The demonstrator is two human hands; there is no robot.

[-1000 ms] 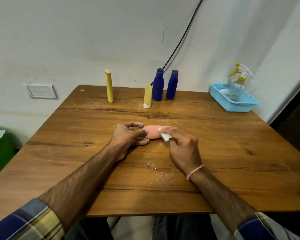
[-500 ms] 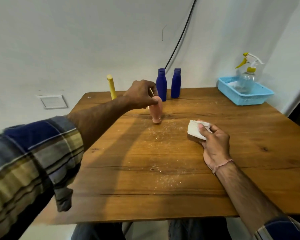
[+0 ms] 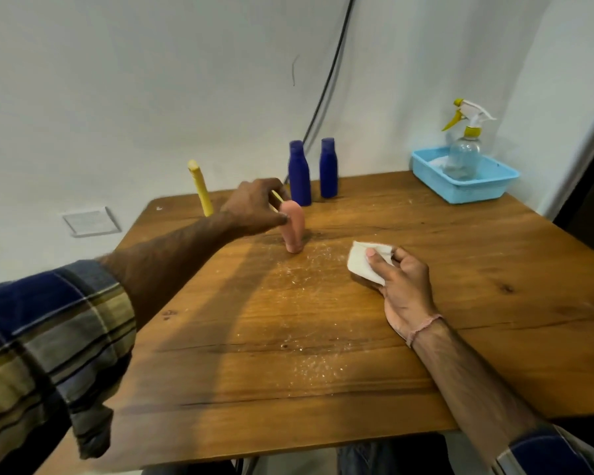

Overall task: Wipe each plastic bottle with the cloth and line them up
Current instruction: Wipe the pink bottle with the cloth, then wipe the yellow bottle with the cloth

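Observation:
A pink bottle [image 3: 293, 231] stands upright on the wooden table [image 3: 323, 337], cap down. My left hand [image 3: 254, 207] reaches across and grips its upper part. My right hand [image 3: 400, 286] rests on the table to the right, holding a folded white cloth [image 3: 360, 264]. Behind the pink bottle stand two dark blue bottles [image 3: 299, 173] [image 3: 328, 168]. A tall yellow bottle [image 3: 200, 188] stands at the far left. Another yellow bottle [image 3: 277, 197] is mostly hidden behind my left hand.
A light blue tray [image 3: 467, 181] at the far right corner holds a clear spray bottle [image 3: 465, 145] with a yellow trigger. White dust speckles the table in front of the pink bottle. A black cable [image 3: 326, 84] runs down the wall behind the blue bottles.
The pink bottle lay between both hands a second ago; my left hand has since stood it upright near the back row. My right hand drew away rightwards with the cloth.

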